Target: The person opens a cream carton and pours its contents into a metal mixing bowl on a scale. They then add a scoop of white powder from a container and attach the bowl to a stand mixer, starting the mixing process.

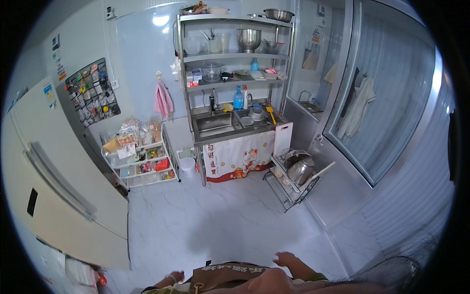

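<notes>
My left hand (178, 276) hangs low at the bottom of the view beside the brown apron (231, 271), a band at its wrist. Nothing shows in it. On the other side of the apron, my right hand (285, 258) hangs over the floor, its fingers loosely apart and bare. Neither hand touches anything that I can see. Ahead stands a stainless steel sink (216, 126) under a tiered metal shelf (235, 57). A pot and a dish (246, 121) rest on its ribbed drainboard, near a yellow spatula (271, 114).
A refrigerator (73, 176) flanks the left, near a white rolling cart (143, 161) filled with packets. On the right, a low rack (290, 180) holds metal pots before a glazed metal door (371, 92). A white bucket (188, 165) stands by the sink. Marble-patterned floor (176, 220) lies between.
</notes>
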Motion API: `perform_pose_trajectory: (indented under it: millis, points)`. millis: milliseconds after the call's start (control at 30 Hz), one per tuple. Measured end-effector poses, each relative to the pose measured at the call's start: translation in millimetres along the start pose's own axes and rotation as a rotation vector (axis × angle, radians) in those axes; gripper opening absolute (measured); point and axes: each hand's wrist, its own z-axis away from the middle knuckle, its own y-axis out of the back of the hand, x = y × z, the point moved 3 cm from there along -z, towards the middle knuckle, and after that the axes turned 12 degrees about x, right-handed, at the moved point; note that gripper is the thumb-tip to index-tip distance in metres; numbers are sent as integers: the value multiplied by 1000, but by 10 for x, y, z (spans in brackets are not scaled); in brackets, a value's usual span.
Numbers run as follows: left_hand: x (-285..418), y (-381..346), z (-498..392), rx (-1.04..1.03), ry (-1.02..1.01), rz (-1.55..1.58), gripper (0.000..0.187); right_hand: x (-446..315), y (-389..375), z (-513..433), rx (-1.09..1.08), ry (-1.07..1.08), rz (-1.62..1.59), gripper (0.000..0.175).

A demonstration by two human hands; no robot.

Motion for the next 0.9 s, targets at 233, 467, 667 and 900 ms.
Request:
perform_pose_trajectory:
  millis: [233,467,667,900]
  points:
    - [1026,1830,-2344,479,2,753,39,929,-902,-881,-600,-3,-22,69]
    - [1590,1823,-3290,121,-274,-424,32,1587,391,-2970,-131,-141,-92,60]
    - [2204,1950,-3666,-2,1,88,29,1374,2746,-4939,237,-157,-222,55]
    - [3397,2969,-5349,-51,-331,125,26,466,4434,-6428,368,-33,-449,43]
